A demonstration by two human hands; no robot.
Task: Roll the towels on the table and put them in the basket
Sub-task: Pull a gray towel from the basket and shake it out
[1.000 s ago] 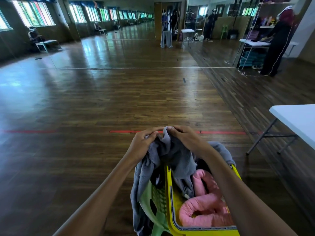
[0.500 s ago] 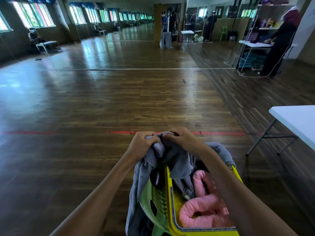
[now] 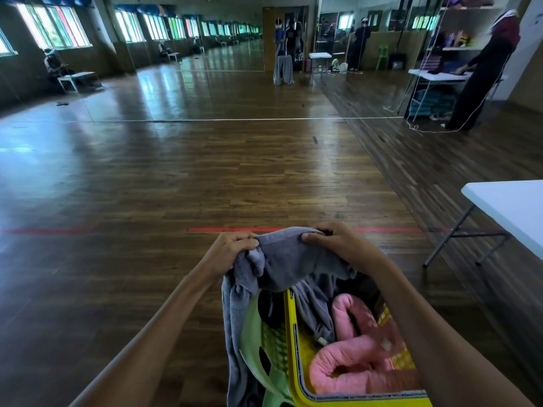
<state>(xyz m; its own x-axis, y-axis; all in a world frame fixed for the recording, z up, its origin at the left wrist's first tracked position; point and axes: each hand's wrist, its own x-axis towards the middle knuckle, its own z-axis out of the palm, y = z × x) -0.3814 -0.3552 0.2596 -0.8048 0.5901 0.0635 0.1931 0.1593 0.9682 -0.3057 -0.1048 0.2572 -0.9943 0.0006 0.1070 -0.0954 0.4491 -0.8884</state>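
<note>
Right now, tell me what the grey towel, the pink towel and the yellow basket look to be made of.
The grey towel: soft terry-like cloth, matte; it drapes and bunches in folds. The pink towel: plush, fuzzy cloth, matte; rolled into a thick tube. The yellow basket: likely hard plastic, smooth and slightly glossy; moulded rim, perforated wall.

One wide-angle camera sits on my head and faces forward and down. My left hand and right hand, both gripping the grey towel, lie close, below centre. The yellow basket is nearest, at the bottom edge. The white table cuts the right edge. The wooden floor recedes far ahead.
</note>
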